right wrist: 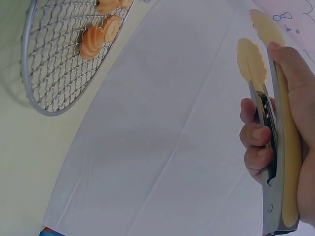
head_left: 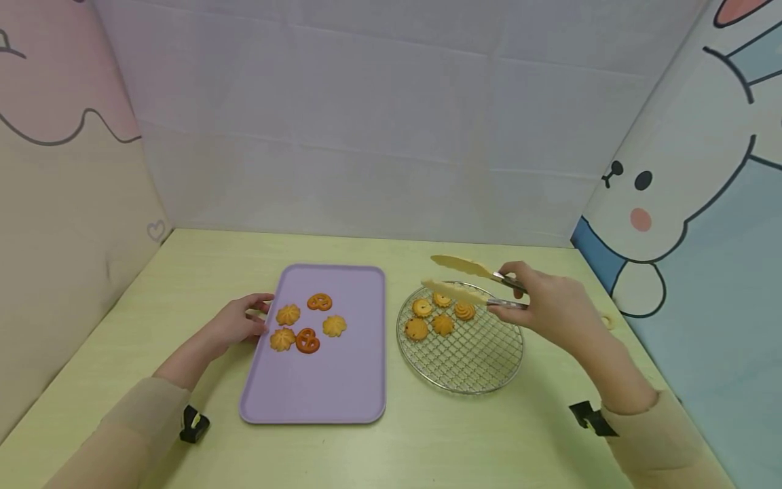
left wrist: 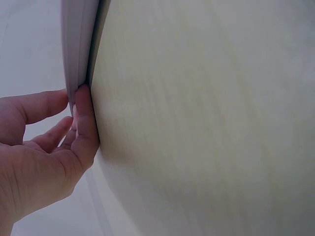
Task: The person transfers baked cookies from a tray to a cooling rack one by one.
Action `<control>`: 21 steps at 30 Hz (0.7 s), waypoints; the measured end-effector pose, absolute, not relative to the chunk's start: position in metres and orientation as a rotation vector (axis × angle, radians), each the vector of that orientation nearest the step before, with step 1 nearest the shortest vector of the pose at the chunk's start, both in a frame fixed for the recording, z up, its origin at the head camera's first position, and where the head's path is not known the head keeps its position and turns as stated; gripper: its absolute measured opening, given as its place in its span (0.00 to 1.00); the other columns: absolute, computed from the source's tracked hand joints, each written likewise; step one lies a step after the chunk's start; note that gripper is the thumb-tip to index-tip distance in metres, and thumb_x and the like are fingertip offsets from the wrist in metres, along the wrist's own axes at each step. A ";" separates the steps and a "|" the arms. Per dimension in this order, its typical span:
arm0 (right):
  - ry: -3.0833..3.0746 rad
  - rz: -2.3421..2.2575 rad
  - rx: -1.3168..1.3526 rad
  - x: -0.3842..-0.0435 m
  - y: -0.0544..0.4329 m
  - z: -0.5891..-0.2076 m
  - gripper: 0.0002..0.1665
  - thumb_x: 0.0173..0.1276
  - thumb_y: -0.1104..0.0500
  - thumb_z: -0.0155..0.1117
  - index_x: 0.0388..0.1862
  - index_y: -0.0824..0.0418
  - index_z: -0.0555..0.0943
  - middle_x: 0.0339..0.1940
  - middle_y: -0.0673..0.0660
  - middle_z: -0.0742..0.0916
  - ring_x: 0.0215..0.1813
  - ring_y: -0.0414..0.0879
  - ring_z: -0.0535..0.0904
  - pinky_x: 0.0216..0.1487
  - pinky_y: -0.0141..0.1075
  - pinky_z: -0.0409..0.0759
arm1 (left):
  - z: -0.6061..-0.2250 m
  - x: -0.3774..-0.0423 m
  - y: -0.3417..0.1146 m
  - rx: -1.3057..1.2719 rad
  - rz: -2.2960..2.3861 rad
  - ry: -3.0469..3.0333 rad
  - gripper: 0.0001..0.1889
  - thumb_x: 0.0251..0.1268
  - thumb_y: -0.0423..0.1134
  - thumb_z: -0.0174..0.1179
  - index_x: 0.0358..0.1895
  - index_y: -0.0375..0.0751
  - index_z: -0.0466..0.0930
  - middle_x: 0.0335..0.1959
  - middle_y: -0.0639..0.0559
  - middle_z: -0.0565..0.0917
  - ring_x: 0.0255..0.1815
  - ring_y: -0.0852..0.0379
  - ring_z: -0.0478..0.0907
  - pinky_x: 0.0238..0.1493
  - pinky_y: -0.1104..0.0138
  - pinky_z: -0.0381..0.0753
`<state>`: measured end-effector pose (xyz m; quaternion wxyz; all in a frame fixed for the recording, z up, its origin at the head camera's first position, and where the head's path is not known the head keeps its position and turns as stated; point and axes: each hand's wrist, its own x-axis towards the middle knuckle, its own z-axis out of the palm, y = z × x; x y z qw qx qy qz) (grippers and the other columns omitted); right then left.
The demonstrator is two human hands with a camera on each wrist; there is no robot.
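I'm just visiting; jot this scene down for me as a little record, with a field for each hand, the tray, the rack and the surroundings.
Left hand: holds the left edge of the purple tray
Right hand: grips tongs, tips apart, nothing between them
On the tray: three flower-shaped cookies, two pretzels
On the round wire rack: five cookies visible
Rack position: right of the tray, apart from it
Surface: pale yellow table
Behind: plain whitish backdrop
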<state>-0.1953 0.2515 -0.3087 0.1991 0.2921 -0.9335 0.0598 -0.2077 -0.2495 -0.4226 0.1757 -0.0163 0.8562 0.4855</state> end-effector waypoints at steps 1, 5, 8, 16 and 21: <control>-2.604 0.171 0.821 -0.195 0.250 -0.308 0.35 0.47 0.43 0.74 0.50 0.57 0.74 0.25 0.52 0.84 0.15 0.35 0.66 0.14 0.27 0.62 | -0.422 -0.208 -0.249 -0.042 1.376 2.425 0.35 0.58 0.24 0.55 0.70 0.29 0.54 0.59 0.32 0.64 0.44 0.49 0.73 0.37 0.66 0.81; -2.589 0.184 0.826 -0.194 0.243 -0.307 0.35 0.47 0.43 0.74 0.50 0.57 0.74 0.24 0.51 0.84 0.16 0.35 0.67 0.15 0.27 0.62 | -0.422 -0.207 -0.249 -0.039 1.380 2.424 0.35 0.58 0.24 0.55 0.70 0.29 0.54 0.59 0.32 0.64 0.44 0.49 0.73 0.36 0.66 0.81; -2.598 0.188 0.819 -0.193 0.238 -0.307 0.35 0.47 0.42 0.74 0.50 0.57 0.75 0.24 0.50 0.83 0.15 0.35 0.65 0.14 0.27 0.61 | -0.422 -0.207 -0.249 -0.050 1.383 2.418 0.35 0.58 0.24 0.55 0.70 0.29 0.54 0.59 0.32 0.64 0.44 0.49 0.73 0.37 0.66 0.82; -2.628 0.213 0.818 -0.191 0.222 -0.308 0.36 0.48 0.40 0.74 0.51 0.57 0.75 0.25 0.51 0.84 0.14 0.36 0.66 0.13 0.27 0.60 | -0.424 -0.208 -0.250 -0.064 1.390 2.408 0.35 0.58 0.25 0.55 0.70 0.30 0.54 0.59 0.32 0.64 0.44 0.49 0.73 0.37 0.66 0.82; -2.581 0.233 0.875 -0.192 0.213 -0.314 0.37 0.47 0.40 0.74 0.51 0.58 0.75 0.24 0.49 0.82 0.14 0.35 0.64 0.13 0.27 0.59 | -0.424 -0.208 -0.250 -0.064 1.391 2.407 0.35 0.58 0.25 0.56 0.71 0.31 0.54 0.59 0.33 0.64 0.44 0.50 0.73 0.37 0.66 0.82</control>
